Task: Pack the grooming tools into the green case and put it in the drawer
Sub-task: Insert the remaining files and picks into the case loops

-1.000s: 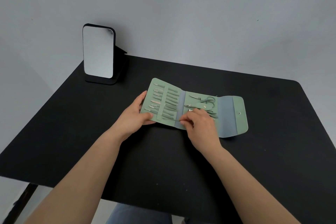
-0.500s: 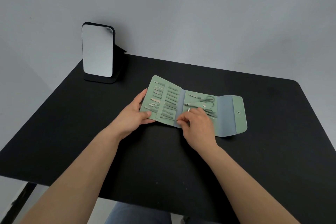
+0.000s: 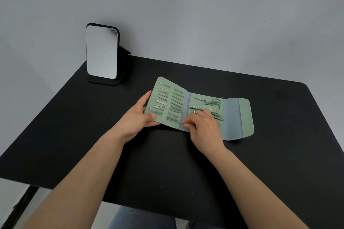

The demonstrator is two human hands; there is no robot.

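Observation:
The green case [image 3: 236, 119] lies unfolded on the black table [image 3: 74, 126], its snap flap at the right. Several slim grooming tools [image 3: 168, 104] sit in loops on the left panel; scissors [image 3: 214, 102] and nippers occupy the middle panel. My left hand [image 3: 138, 117] grips the case's left near corner, thumb on top. My right hand [image 3: 203, 126] rests on the middle panel, fingertips pinched on a thin metal tool [image 3: 179, 122] at the lowest slot near the fold. No drawer is in view.
A small standing mirror [image 3: 102, 52] on a black base stands at the table's back left. A grey wall rises behind the table. The table's near edge is close to my body, with my knees showing below it.
My right hand has slid slightly left along the case's near edge with the thin tool pinched. My left hand keeps its hold on the corner.

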